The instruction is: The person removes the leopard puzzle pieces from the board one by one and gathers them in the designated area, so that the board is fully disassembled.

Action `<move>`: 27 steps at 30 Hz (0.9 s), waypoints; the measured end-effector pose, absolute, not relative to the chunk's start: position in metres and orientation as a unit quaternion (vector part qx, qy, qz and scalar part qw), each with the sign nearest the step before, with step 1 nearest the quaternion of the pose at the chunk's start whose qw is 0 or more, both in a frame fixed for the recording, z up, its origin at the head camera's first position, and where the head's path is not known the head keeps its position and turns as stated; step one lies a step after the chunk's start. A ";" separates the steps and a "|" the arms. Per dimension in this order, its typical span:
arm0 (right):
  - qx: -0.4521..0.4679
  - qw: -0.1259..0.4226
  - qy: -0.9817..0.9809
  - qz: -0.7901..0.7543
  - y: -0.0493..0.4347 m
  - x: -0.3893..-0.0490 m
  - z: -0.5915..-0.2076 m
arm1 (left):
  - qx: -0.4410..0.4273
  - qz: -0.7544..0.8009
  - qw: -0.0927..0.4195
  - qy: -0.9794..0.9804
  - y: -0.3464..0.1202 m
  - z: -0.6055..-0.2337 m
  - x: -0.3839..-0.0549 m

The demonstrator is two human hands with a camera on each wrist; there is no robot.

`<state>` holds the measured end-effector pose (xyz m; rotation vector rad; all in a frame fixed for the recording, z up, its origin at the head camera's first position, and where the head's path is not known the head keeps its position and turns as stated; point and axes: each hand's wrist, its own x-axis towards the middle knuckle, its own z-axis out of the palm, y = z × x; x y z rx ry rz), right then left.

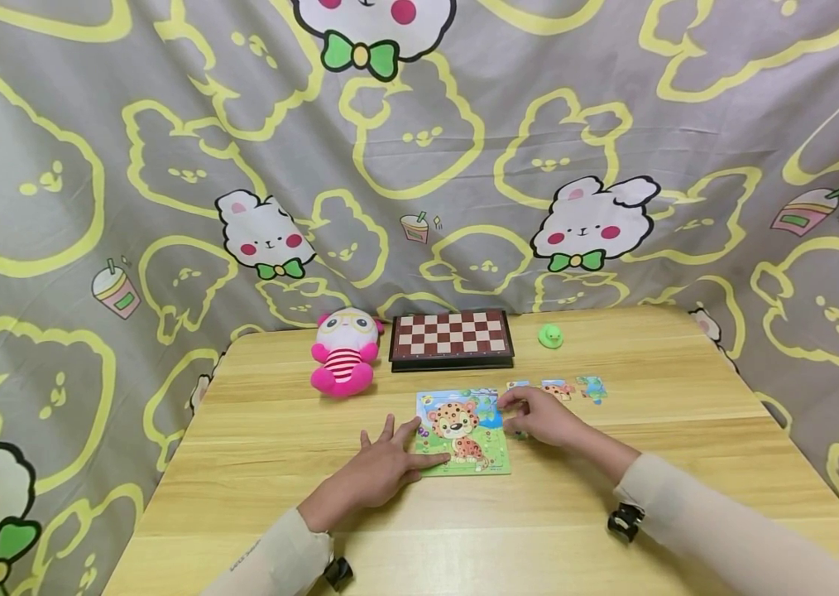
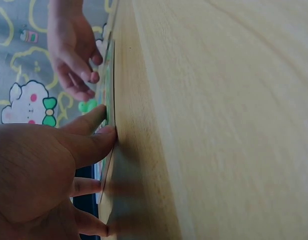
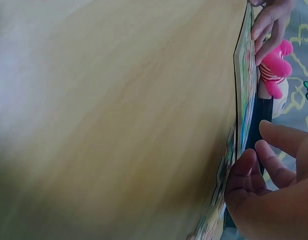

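A leopard jigsaw puzzle (image 1: 462, 447) lies flat in its square board on the wooden table. My left hand (image 1: 382, 465) rests at the board's left edge with fingers spread, one of them lying across the picture's lower part. Over the board's right edge hovers my right hand (image 1: 544, 416), its fingers loosely bent. In the right wrist view its thumb and fingertips stand apart, and I see nothing between them. Loose puzzle pieces (image 1: 558, 390) lie on the table beyond and beneath the right hand, which partly hides some. Another piece (image 1: 592, 389) is farthest right.
Behind the puzzle stands a checkered chessboard box (image 1: 453, 334). A pink plush toy (image 1: 345, 354) sits to its left, and a small green duck (image 1: 550, 335) to its right. A patterned curtain (image 1: 419, 149) hangs around the table (image 1: 464, 538).
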<state>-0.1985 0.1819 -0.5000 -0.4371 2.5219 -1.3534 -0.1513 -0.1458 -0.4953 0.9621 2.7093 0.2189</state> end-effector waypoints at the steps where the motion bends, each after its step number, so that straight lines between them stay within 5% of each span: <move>1: -0.149 0.124 0.865 -0.463 0.180 -0.198 -0.500 | 0.331 0.075 0.129 0.932 -0.146 -0.495 -0.151; 27: -0.186 0.113 0.900 -0.378 0.149 -0.197 -0.502 | 0.332 0.072 0.128 0.932 -0.145 -0.494 -0.152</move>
